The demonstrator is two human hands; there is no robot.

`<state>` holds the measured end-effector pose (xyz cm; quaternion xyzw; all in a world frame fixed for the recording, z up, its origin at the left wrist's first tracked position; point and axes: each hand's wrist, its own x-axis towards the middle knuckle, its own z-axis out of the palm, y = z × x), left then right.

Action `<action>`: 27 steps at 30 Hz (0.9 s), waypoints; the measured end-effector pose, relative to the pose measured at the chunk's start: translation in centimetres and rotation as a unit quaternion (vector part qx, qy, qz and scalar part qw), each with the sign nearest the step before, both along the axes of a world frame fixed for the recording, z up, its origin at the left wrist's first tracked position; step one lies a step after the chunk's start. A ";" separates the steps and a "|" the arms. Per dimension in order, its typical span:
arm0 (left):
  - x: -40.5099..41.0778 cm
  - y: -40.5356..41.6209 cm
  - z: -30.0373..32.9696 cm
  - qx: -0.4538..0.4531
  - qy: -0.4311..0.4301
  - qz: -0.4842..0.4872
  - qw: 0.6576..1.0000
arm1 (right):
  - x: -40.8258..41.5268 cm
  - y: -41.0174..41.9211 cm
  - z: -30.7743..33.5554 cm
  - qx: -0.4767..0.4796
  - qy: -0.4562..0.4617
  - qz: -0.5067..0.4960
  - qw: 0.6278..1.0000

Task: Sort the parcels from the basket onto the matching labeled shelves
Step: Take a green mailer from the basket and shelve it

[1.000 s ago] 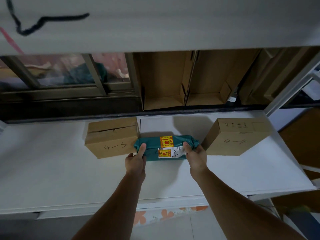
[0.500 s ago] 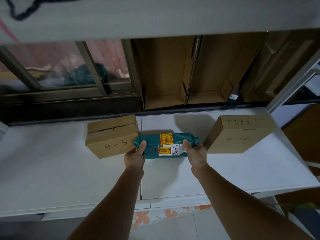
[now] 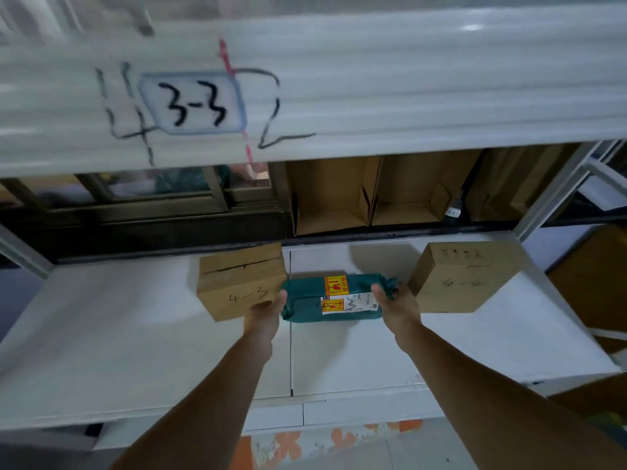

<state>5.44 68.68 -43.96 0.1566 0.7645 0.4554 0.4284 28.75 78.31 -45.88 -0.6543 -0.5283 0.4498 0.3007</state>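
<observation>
There is only one view, from a camera on the person's head. It looks forward and down into a white shelf (image 3: 101, 351) from close range, about at arm's reach. The edge of the upper shelf board (image 3: 407, 89) (with the label "3-3" (image 3: 193, 103)) fills the top of the picture and is very near, a little blurred. Both forearms enter from the bottom edge. The wide lens bends the straight lines at the sides. The floor (image 3: 339, 449) shows at the bottom.
</observation>
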 end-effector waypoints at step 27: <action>-2.6 -22.5 30.4 -0.048 0.433 -0.490 0.755 | 5.8 -23.5 29.5 0.077 -0.387 0.257 0.882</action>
